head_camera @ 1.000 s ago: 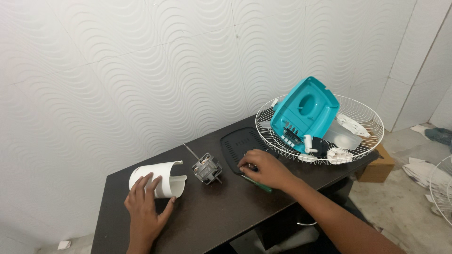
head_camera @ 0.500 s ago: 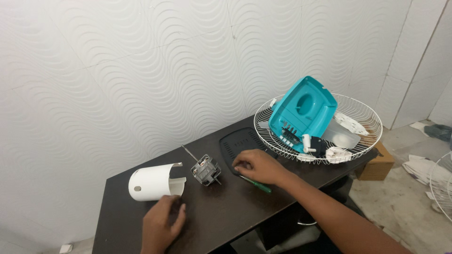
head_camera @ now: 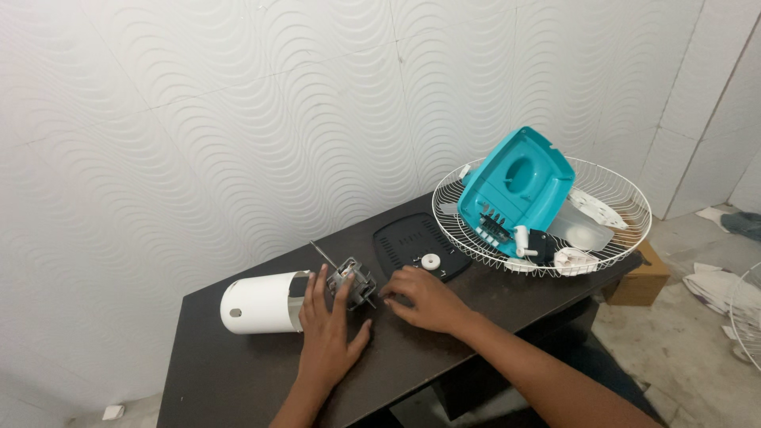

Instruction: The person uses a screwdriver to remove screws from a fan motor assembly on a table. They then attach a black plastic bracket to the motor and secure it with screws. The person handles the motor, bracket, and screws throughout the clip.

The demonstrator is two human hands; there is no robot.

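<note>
At the middle of the dark table [head_camera: 238, 372], just left of centre, sits the small fan motor [head_camera: 353, 281], its thin shaft pointing up toward 11 o'clock. Your left hand [head_camera: 326, 337] comes at it from 6 o'clock, fingers spread and flat, the tips touching the motor body; nothing is pinched. Your right hand [head_camera: 424, 297] rests at the motor's 3 o'clock, palm down with fingers loosely curled toward it; whether it grips anything under the palm, you cannot tell from this view.

Judging by this, you are at the step of steadying and taking hold of the motor. The next move likely calls for closing the fingers of both hands around its body and keeping clear of the shaft.

Touching the motor at 9 o'clock lies the white cylindrical housing [head_camera: 260, 303], on its side. At 2 o'clock lies a flat black cover plate [head_camera: 412, 242] with 1 small white knob [head_camera: 430, 261] on it. Farther toward 2 o'clock, a white wire fan guard [head_camera: 626, 198] overhangs the table edge and holds a teal plastic base [head_camera: 515, 186] and loose white parts.
</note>
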